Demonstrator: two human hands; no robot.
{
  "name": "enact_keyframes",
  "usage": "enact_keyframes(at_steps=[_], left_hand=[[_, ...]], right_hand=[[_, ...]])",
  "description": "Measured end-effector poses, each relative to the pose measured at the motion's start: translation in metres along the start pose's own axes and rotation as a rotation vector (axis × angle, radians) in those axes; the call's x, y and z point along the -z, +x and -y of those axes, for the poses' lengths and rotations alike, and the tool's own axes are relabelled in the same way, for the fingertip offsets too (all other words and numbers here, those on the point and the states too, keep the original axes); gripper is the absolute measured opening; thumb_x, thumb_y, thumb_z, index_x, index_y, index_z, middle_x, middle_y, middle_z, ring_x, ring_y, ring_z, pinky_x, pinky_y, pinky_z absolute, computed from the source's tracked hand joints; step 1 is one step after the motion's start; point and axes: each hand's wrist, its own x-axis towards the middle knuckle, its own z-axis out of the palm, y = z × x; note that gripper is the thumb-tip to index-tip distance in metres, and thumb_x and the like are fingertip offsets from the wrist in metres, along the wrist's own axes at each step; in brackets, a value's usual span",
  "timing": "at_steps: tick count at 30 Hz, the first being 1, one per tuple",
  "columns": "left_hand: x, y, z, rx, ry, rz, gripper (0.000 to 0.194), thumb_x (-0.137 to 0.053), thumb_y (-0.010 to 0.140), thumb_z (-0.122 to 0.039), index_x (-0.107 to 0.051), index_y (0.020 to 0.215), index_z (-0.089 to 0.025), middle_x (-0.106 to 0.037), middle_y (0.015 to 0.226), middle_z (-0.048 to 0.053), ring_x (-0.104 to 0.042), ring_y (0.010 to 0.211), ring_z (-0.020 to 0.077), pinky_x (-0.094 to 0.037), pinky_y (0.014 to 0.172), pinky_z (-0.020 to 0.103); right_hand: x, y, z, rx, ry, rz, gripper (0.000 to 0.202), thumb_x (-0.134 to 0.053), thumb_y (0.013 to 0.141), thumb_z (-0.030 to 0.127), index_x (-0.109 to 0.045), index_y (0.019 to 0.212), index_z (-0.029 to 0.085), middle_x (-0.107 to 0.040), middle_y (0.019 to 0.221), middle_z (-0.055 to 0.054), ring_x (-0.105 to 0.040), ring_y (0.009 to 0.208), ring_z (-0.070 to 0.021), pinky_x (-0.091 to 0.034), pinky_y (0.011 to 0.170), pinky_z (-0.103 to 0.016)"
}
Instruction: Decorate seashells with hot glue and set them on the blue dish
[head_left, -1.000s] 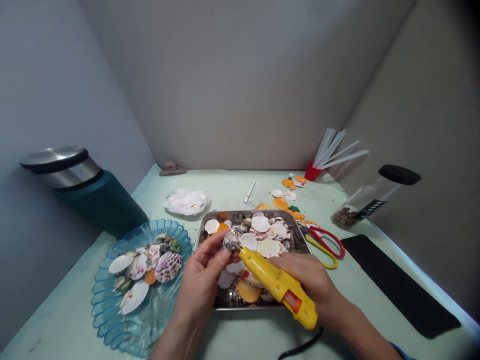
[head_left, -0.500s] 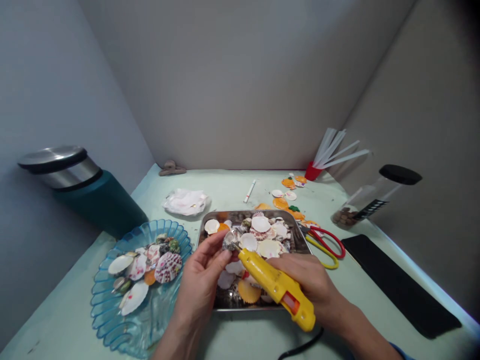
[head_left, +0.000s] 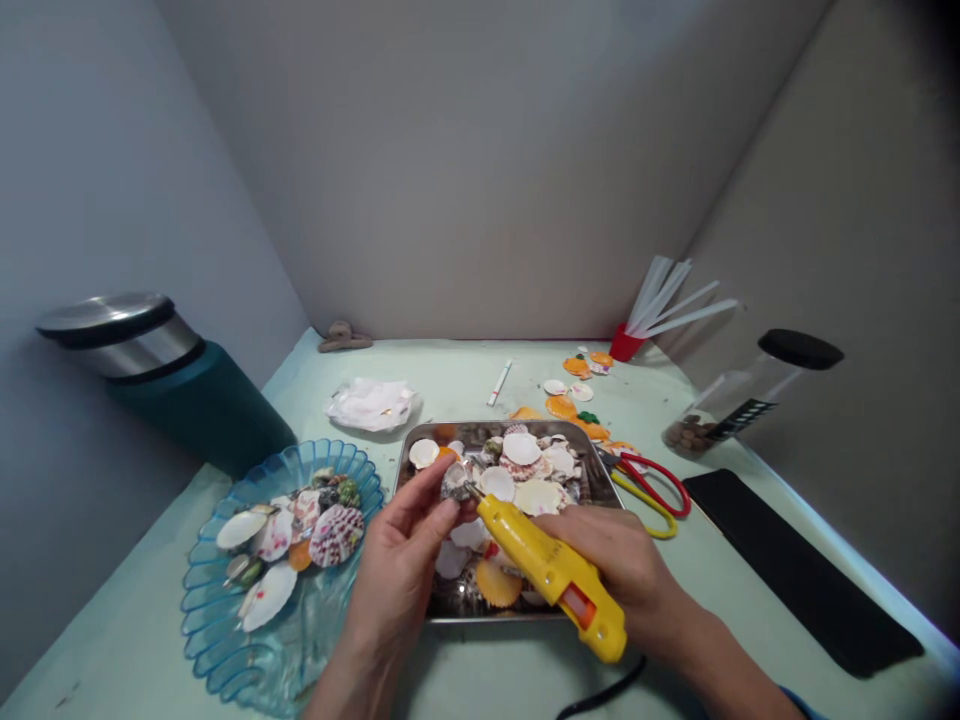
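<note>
My left hand [head_left: 409, 545] pinches a small grey shell [head_left: 456, 482] between thumb and fingers above the left part of a metal tray [head_left: 442, 619]. My right hand [head_left: 619, 555] is wrapped round a yellow glue gun [head_left: 551, 565], whose metal tip points up and left, at or very near the shell; contact is too small to tell. Beneath both hands the tray holds many white, orange and patterned shells. A blue scalloped plate [head_left: 196, 600] with more shells lies left of my left hand.
A teal bottle [head_left: 202, 405] leans at the left, and a white plastic packet [head_left: 373, 404] lies behind the tray. To the right are scissors [head_left: 656, 487], a clear jar [head_left: 742, 405], a black slab [head_left: 802, 570] and a red cup [head_left: 625, 345] of glue sticks. Orange shells lie behind.
The shell in my left hand and the glue gun in my right hand have shifted very slightly left. Both are held as before.
</note>
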Motion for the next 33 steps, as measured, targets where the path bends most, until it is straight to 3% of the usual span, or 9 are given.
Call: enact_keyframes(at_steps=[8,16,24,29,33], left_hand=[[-0.0004,-0.0002,0.0004,0.003,0.035,0.016,0.036,-0.075,0.073,-0.024,-0.07,0.109,-0.02,-0.07,0.114,0.01,-0.067,0.096,0.0222,-0.055,0.082,0.03],[0.0026,0.0017,0.0032,-0.002,0.095,-0.011,0.038,-0.076,0.073,-0.026,-0.069,0.11,-0.021,-0.07,0.112,0.008,-0.069,0.081,0.016,-0.055,0.076,0.026],[0.0035,0.0013,0.0019,0.033,0.1,-0.056,0.044,-0.077,0.071,-0.028,-0.067,0.112,-0.019,-0.073,0.1,0.007,-0.07,0.074,0.0157,-0.054,0.076,0.026],[0.0057,0.002,0.0049,0.035,0.121,-0.012,0.043,-0.076,0.073,-0.028,-0.067,0.114,-0.021,-0.069,0.115,0.009,-0.069,0.077,0.0153,-0.054,0.078,0.027],[0.0053,0.0016,0.0049,0.035,0.124,-0.022,0.043,-0.076,0.073,-0.028,-0.067,0.114,-0.021,-0.07,0.112,0.008,-0.069,0.077,0.0152,-0.053,0.078,0.027]], right_hand=[[0.0,0.0016,0.0013,-0.007,0.023,0.006,0.048,-0.041,0.094,0.056,-0.064,0.099,0.014,-0.061,0.062,-0.003,-0.055,0.052,-0.0157,-0.037,0.051,-0.027],[-0.0009,-0.0012,-0.0003,-0.014,0.023,0.007,0.043,-0.05,0.092,0.052,-0.065,0.1,0.012,-0.064,0.065,-0.005,-0.057,0.055,-0.0167,-0.038,0.052,-0.028],[0.0002,0.0009,0.0012,-0.018,-0.001,0.019,0.044,-0.049,0.093,0.051,-0.065,0.098,0.011,-0.061,0.061,-0.004,-0.055,0.052,-0.0161,-0.035,0.05,-0.027],[-0.0005,0.0003,0.0008,-0.007,-0.01,0.023,0.045,-0.044,0.095,0.051,-0.065,0.099,0.011,-0.063,0.063,-0.005,-0.057,0.053,-0.0163,-0.037,0.051,-0.027],[0.0001,-0.0003,0.0009,-0.011,-0.014,0.013,0.041,-0.049,0.093,0.051,-0.065,0.099,0.013,-0.064,0.065,-0.004,-0.057,0.054,-0.0158,-0.038,0.052,-0.027]])
